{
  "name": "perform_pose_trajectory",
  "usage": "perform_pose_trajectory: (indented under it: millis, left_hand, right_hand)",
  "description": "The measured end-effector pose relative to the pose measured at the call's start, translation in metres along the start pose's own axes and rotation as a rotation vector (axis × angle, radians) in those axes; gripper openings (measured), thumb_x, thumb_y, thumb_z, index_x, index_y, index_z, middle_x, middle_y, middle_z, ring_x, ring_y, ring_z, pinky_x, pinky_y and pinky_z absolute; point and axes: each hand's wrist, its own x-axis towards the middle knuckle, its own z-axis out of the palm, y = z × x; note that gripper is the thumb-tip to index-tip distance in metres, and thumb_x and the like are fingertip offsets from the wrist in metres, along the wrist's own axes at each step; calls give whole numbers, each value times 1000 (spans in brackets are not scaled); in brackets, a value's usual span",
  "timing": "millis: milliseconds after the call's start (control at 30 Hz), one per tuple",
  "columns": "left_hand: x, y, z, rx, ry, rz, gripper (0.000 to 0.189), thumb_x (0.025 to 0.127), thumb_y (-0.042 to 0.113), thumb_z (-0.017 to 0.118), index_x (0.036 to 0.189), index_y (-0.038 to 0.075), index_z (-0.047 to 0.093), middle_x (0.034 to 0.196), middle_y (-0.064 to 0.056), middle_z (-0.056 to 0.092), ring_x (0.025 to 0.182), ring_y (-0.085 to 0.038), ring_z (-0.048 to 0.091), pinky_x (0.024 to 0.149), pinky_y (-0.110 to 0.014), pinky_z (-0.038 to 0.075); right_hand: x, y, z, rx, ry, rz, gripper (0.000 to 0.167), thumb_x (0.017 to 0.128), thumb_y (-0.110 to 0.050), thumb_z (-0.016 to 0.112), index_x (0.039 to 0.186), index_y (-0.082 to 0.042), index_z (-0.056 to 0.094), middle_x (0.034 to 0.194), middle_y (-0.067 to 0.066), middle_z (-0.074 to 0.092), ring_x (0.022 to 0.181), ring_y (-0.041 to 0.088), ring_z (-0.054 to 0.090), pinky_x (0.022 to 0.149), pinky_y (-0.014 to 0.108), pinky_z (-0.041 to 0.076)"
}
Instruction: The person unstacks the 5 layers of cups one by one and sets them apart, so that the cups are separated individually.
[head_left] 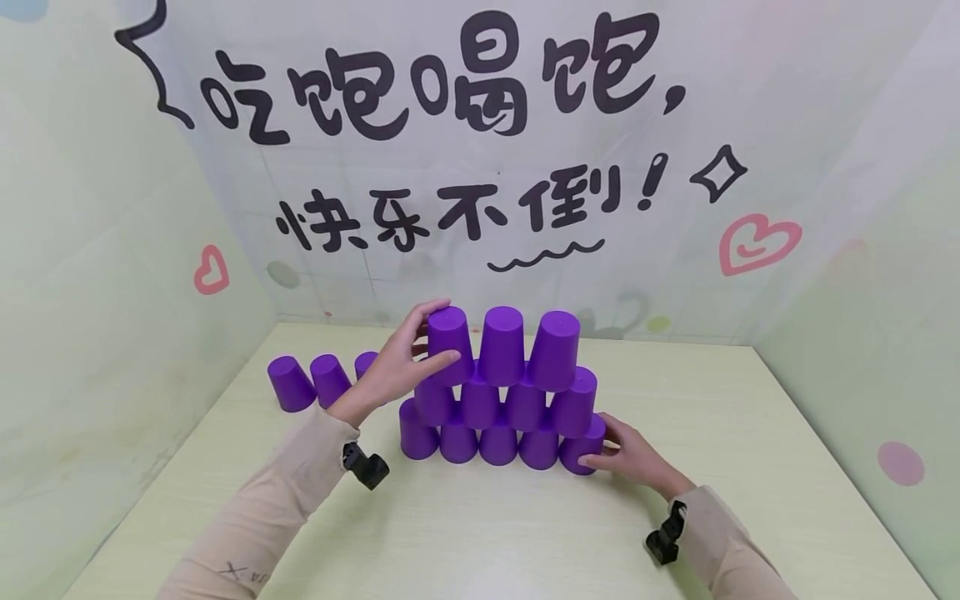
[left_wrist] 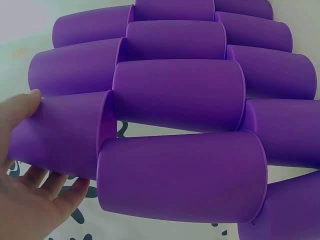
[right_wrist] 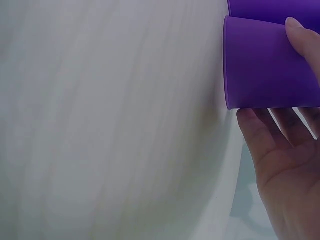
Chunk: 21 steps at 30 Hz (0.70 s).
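Upside-down purple cups stand stacked in three rows, each upper cup bridging the ones below. Three cups form the top row, including a middle cup (head_left: 502,342) and a right cup (head_left: 556,350). My left hand (head_left: 390,367) holds the left top cup (head_left: 448,333), thumb on the near side and fingers behind; the left wrist view shows this cup (left_wrist: 62,132) with its rim over the row beneath. Down at the right end of the bottom row, my right hand (head_left: 636,457) grips the end cup (head_left: 582,450), thumb in front. In the right wrist view, fingers run along that cup's (right_wrist: 267,65) outer side.
Left of the stack, more upside-down purple cups stand in a line: one at the far end (head_left: 291,383), one beside it (head_left: 330,379) and one partly behind my left forearm (head_left: 366,362). Behind the pale table (head_left: 480,533) hangs a printed backdrop (head_left: 480,283), with side walls.
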Motion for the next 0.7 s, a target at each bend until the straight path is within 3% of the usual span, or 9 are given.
perform_pose_trajectory:
  millis: [367,500,700]
  left_hand:
    - [-1,5,-6,-2,40,1,61,83,8,62,135,8,30,122,-15,45,109,-28,45,91,-44,40]
    - [0,10,-18,23,77,20,61,82,8,62,135,9,30,123,-16,45,109,-29,46,91,-43,40]
    - [-1,-7,-44,36,138,39,64,82,14,64,136,14,29,125,-12,44,109,-27,47,92,-41,40]
  right_hand:
    - [0,1,1,3,2,8,59,75,-18,71,124,-2,42,116,18,51,105,34,49,85,25,46]
    - [0,1,2,3,2,9,58,76,-18,71,124,-2,43,116,17,51,105,34,49,85,27,46]
    - [0,0,1,0,2,5,60,75,-18,71,125,-1,42,116,18,51,105,34,49,85,26,46]
